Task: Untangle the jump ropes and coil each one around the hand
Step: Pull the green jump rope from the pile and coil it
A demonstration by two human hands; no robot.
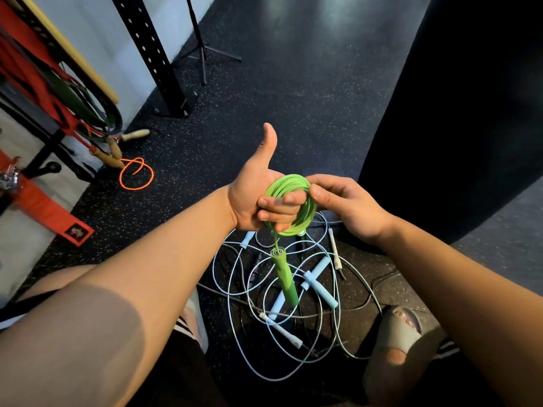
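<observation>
The left hand [252,198], thumb up, curls its fingers through the coiled green rope [289,185]. The right hand [346,207] pinches the coil at 3 o'clock. The green handle [284,277] hangs lengthwise at 6 o'clock, nearer the left hand. Beneath lie tangled pale blue ropes [320,274], with an orange rope [136,173] at 10 o'clock, well apart.

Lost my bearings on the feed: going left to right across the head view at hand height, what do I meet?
Orange rope loop → left hand → green rope coil → right hand → large black bag.
</observation>
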